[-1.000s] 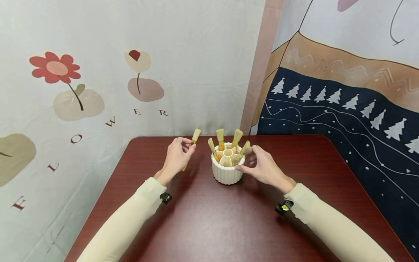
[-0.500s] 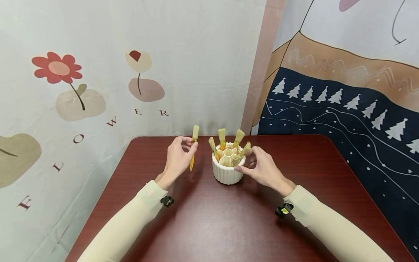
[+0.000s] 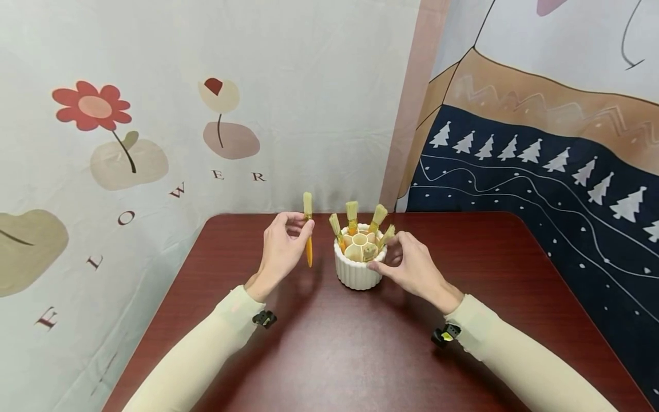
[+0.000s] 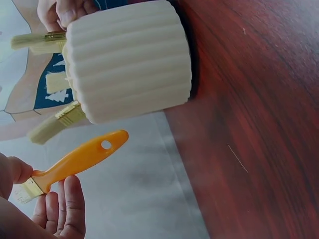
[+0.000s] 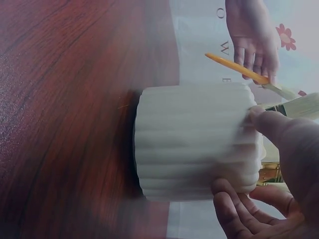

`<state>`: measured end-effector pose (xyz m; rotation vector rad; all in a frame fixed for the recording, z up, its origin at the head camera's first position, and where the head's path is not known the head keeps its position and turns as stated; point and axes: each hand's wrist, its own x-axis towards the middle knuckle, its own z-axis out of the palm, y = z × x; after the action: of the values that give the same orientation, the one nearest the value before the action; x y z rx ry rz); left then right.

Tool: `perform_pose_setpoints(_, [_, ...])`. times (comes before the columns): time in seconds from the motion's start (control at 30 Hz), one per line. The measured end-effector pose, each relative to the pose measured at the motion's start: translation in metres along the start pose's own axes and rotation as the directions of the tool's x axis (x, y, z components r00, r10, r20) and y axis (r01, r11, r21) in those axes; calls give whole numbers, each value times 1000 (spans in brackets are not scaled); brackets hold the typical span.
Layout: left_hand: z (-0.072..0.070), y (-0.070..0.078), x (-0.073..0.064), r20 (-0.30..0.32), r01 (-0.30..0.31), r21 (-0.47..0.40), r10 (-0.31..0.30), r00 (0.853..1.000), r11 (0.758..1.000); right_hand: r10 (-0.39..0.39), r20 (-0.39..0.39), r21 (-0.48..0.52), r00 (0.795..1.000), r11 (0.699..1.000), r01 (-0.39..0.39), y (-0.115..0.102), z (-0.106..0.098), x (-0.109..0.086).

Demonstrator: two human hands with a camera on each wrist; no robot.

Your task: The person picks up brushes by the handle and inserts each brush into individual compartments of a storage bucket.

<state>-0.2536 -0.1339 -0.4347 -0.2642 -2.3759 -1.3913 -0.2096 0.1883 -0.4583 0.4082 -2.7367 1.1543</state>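
Observation:
In the head view, my left hand [image 3: 283, 243] pinches a small flat paintbrush [image 3: 309, 249], bristles up, its orange handle hanging down. The left wrist view shows the thumb and fingers at the brush's metal band, the handle [image 4: 82, 159] free. To the right stands a white ribbed round holder [image 3: 357, 276], divided inside around a central ring. Several paintbrushes [image 3: 352, 210] stand in it, bristles up. My right hand [image 3: 417, 266] grips the holder's right side at the rim. In the right wrist view, thumb and fingers spread around the holder's upper edge [image 5: 194, 142]. The held brush is apart from the holder.
The holder stands on a dark red wood-grain table [image 3: 340, 355] near its back edge. Behind the table hangs a pale cloth [image 3: 319, 114] with printed flowers and letters. A dark blue cloth [image 3: 489, 183] with white trees hangs at the right.
The brush in my left hand has swung from slanted to nearly upright, its handle end moving right. My right hand stays on the holder, which barely shifts.

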Motion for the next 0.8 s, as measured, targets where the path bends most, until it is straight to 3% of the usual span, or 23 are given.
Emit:
perform_pose_setpoints(0.47, [2, 18, -4, -30, -6, -103, 3, 1000, 995, -51, -42, -35, 998, 998, 49, 3, 2, -1])
perform_pose_setpoints(0.8, [2, 27, -6, -33, -9, -197, 3, 999, 980, -58, -14, -25, 998, 998, 58, 8, -9, 2])
